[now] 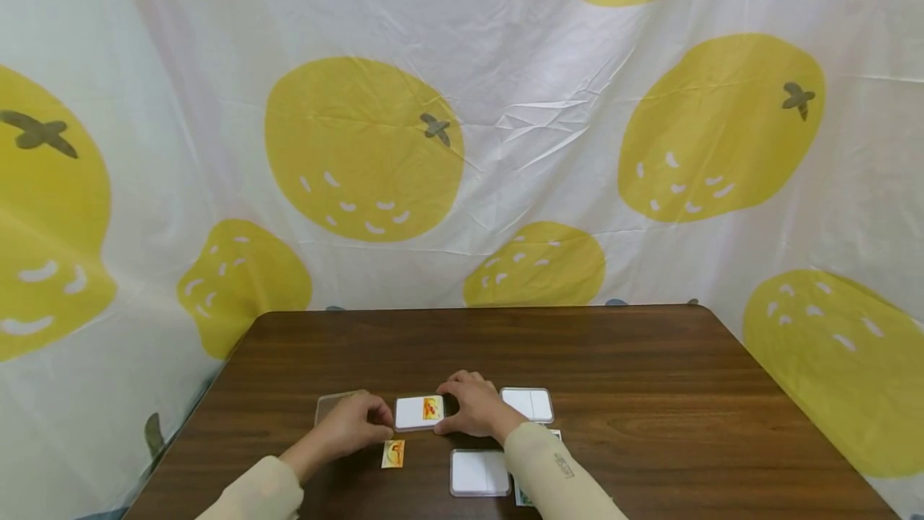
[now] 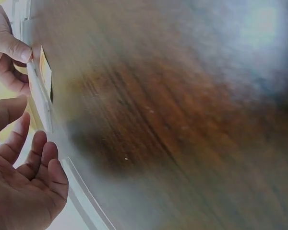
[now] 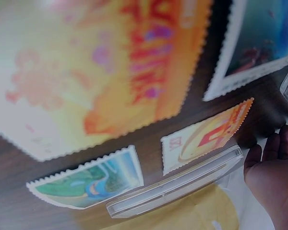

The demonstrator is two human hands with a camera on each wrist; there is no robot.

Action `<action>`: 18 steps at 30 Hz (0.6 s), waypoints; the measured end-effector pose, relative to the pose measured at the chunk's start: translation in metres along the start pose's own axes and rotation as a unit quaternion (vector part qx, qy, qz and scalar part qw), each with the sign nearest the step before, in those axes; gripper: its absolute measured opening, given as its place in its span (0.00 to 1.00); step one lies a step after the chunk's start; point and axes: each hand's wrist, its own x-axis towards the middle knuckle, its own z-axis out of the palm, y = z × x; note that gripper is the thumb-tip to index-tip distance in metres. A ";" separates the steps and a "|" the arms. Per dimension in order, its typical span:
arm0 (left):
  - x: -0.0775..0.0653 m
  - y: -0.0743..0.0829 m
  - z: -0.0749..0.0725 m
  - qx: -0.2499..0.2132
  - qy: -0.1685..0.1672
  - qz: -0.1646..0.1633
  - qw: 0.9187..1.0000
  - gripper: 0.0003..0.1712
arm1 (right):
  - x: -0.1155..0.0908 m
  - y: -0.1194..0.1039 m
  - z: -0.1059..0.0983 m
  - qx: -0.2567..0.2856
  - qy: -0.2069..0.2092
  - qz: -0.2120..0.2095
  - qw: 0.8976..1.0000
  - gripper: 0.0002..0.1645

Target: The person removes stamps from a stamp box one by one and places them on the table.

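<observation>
A flat clear plastic case [image 1: 409,415] with a white insert lies near the middle, an orange stamp [image 1: 432,408] on its right part. My right hand [image 1: 472,405] holds that case by its right end, thumb at the near corner and fingers at the far one. The left wrist view shows the case [image 2: 40,98] edge-on in that grip. My left hand [image 1: 354,422] hovers by its left end, holding nothing, fingers loosely bent. Just below the left fingertips lies a loose yellow-orange stamp [image 1: 393,453]. A clear case part [image 1: 328,405] is partly hidden behind the left hand.
Two more white-insert cases sit at the right, one far [image 1: 527,404] and one near [image 1: 479,473]. A green-toned stamp [image 1: 523,496] lies partly under my right sleeve. Several stamps, one with a green picture [image 3: 91,178], fill the right wrist view. A lemon-print cloth hangs behind the table [image 1: 650,375].
</observation>
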 end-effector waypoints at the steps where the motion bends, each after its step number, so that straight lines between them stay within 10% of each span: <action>1: 0.001 0.001 0.000 -0.002 0.000 -0.003 1.000 0.06 | 0.000 0.000 0.000 0.000 0.000 0.001 1.000 0.35; 18: 0.022 0.017 0.002 -0.017 0.024 -0.066 0.997 0.08 | 0.000 -0.001 -0.001 0.000 0.005 0.000 1.000 0.35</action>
